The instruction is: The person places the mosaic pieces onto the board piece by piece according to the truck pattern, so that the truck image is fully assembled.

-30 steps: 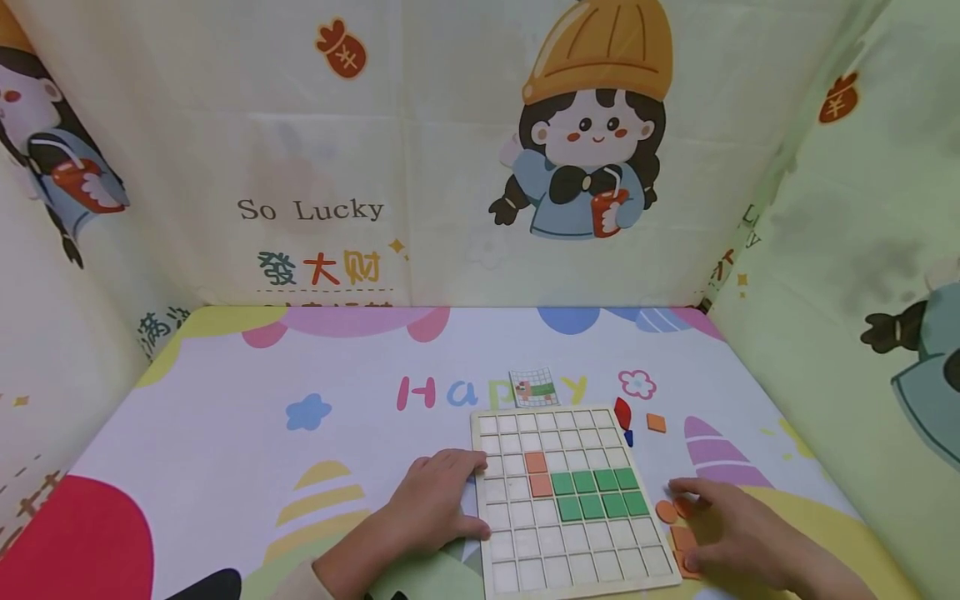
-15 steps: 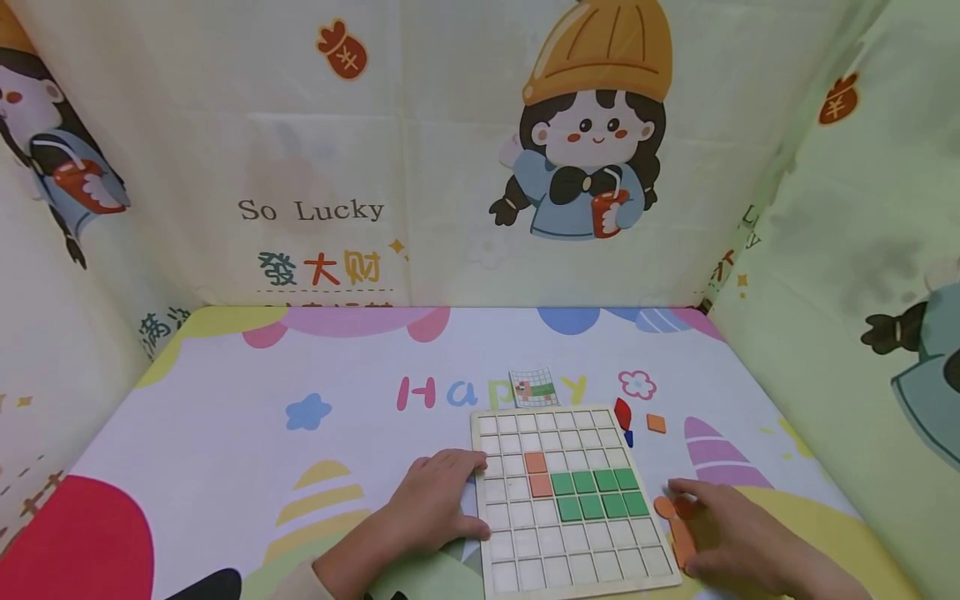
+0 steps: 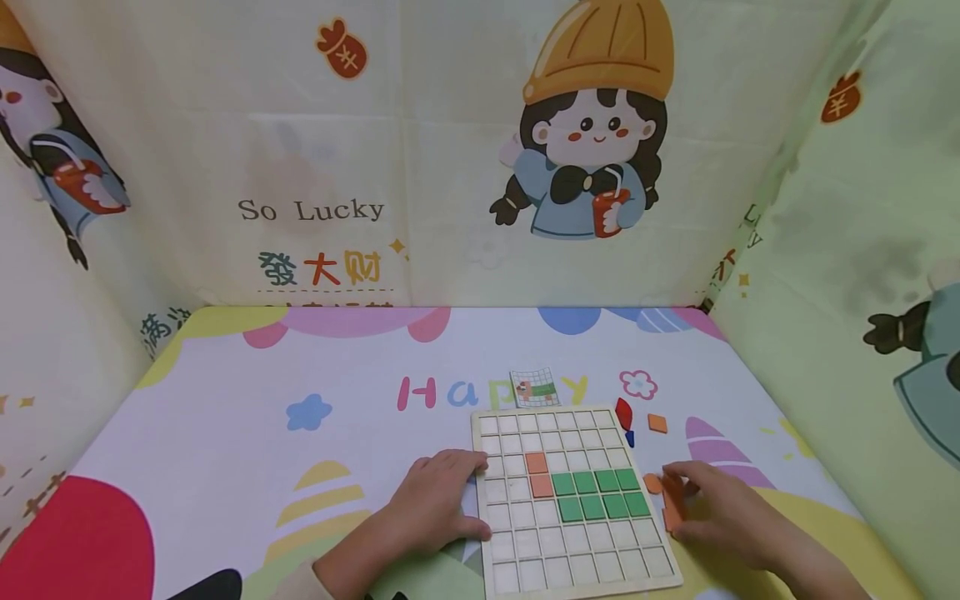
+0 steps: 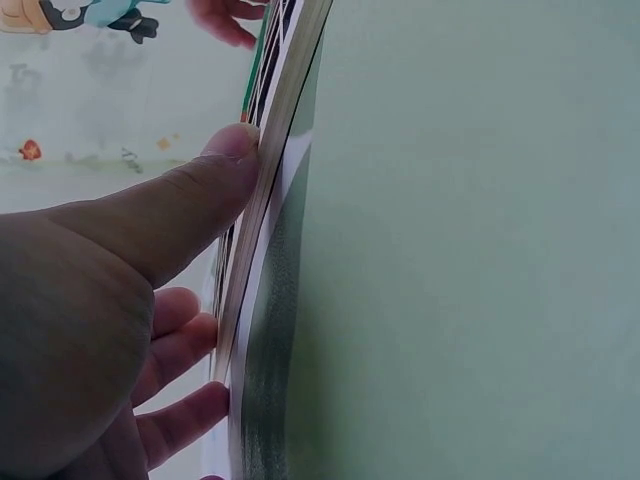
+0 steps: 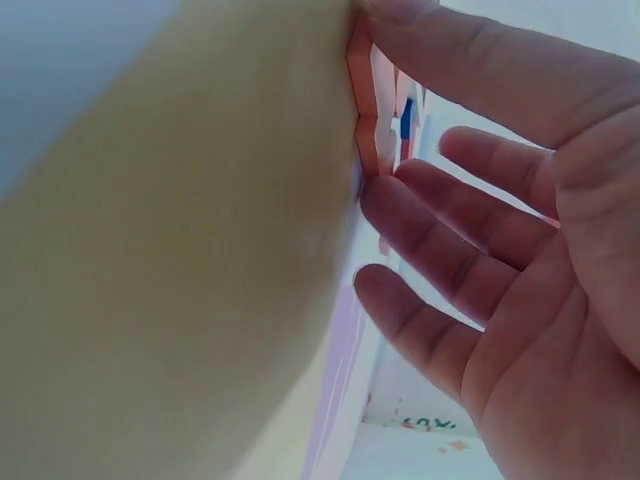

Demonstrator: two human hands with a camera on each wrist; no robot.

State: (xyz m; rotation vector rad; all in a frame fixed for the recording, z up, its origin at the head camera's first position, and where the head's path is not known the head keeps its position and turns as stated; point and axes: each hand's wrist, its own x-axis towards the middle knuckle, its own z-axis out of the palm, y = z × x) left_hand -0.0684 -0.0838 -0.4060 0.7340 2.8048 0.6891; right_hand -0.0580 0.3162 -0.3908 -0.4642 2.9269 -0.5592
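Note:
My left hand [image 3: 435,504] lies at the left side of a pale gridded board [image 3: 588,591], thumb and fingertips touching its edge. Green square tiles [image 3: 592,482] fill two rows of its cells, with two orange tiles [image 3: 540,486] at their left. Beyond the right rim, my right hand [image 3: 731,517] holds orange square tiles [image 3: 672,502] end to end between thumb and finger. In the right wrist view the thumb is on one end of these tiles [image 5: 367,80], a fingertip on the other. An orange disc [image 3: 653,483] lies between hand and board; the fingers partly cover the pieces.
Behind the board lies a small picture card [image 3: 534,388] with a gridded pattern. A red piece [image 3: 623,414], a blue piece [image 3: 629,438] and a loose orange square [image 3: 657,423] lie near its far right corner. Printed cloth walls [image 3: 442,150] enclose the table on three sides.
My right hand has drawn the orange pieces together and slid them up and left, close against the board's right rim. The left hand and the board have stayed put.

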